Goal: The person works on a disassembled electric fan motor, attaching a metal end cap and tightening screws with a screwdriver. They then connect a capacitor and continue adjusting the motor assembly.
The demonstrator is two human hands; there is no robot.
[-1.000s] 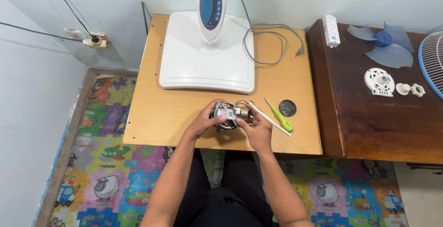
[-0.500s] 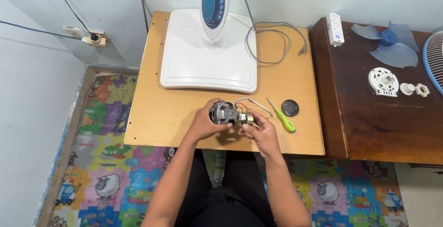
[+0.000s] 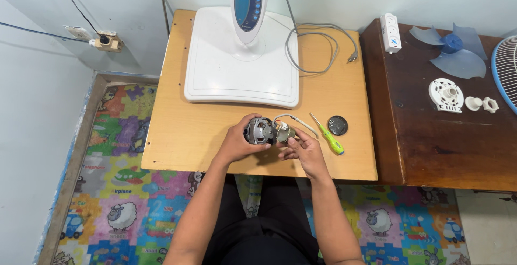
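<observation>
Since the earlier frame, right hand [image 3: 305, 151] has drawn back, fingers loose at fan motor [image 3: 263, 131]; left hand [image 3: 240, 141] grips it. Blade [image 3: 451, 49] already removed; screwdriver [image 3: 328, 136] idle on counter [image 3: 177, 141].

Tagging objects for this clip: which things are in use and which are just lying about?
In use:
left hand gripping motor
right hand at motor's end
motor wires

Lying about:
screwdriver
round black cap
fan base
power cord
power strip
fan blade
white round fittings
</observation>
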